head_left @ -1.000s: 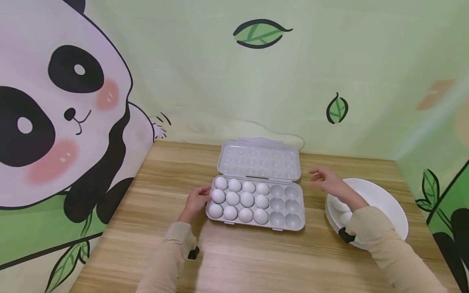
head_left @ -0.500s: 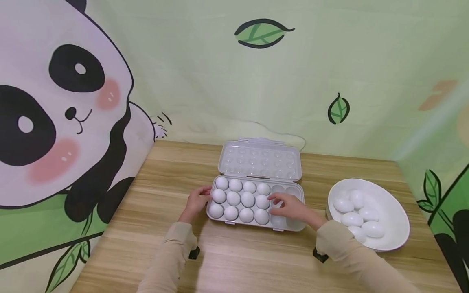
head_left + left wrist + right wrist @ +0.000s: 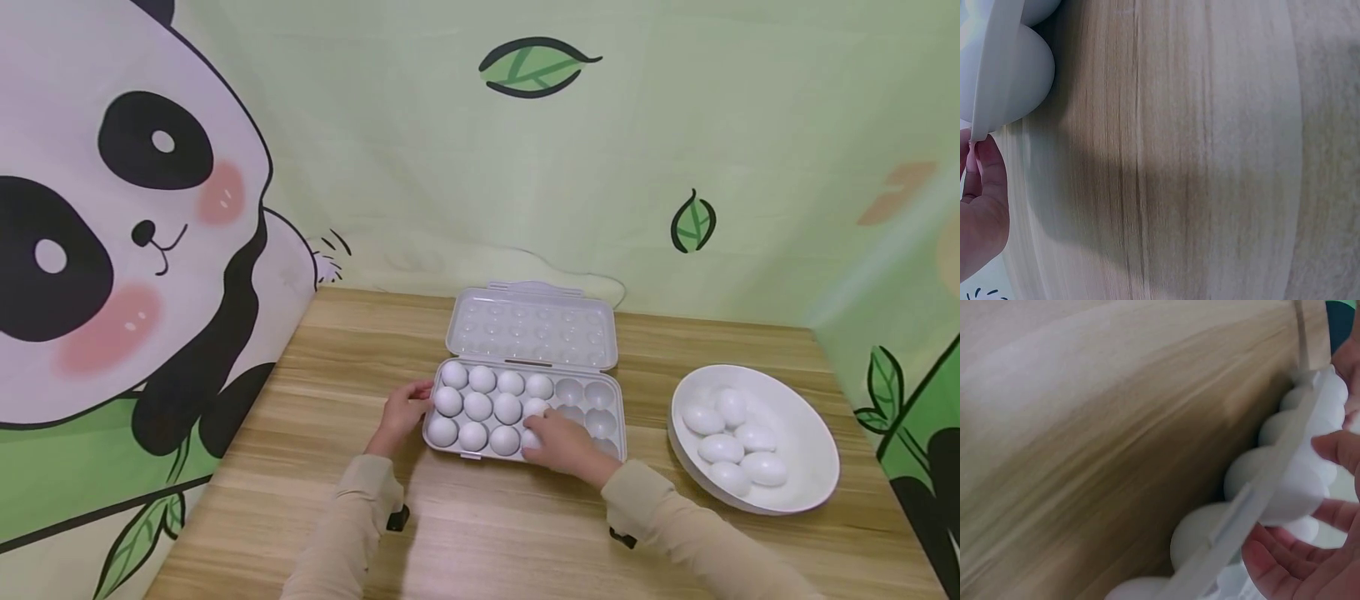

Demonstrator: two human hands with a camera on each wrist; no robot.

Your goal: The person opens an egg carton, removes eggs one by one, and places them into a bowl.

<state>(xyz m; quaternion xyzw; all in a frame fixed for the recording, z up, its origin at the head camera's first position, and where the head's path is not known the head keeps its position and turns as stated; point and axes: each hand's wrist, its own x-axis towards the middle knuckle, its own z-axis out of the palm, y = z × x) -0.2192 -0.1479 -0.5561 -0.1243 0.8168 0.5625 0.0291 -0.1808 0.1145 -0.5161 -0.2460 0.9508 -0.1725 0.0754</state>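
Green walls (image 3: pixel 420 150) with a big panda (image 3: pixel 157 250) stand behind a wood table (image 3: pixel 517 533). On it sits a white tray (image 3: pixel 617 442), its lid (image 3: pixel 528 329) flipped back behind it. Left of the tray, the left hand (image 3: pixel 405 412) pinches the tray's edge between thumb and fingers. Over the tray's front side, the right hand (image 3: pixel 562 443) bends its thumb and fingers around an egg (image 3: pixel 1294 490) in the tray's front row; I cannot tell how tight they squeeze. Bare cups (image 3: pixel 598 396) fill the tray's right end. Well to the tray's right, a bowl (image 3: pixel 806 450) has six eggs (image 3: pixel 721 449) in it. This step looks like grabbing one egg to take it out. I think the next move calls for a soft, sure grip and a straight lift, with the left hand holding the tray steady.
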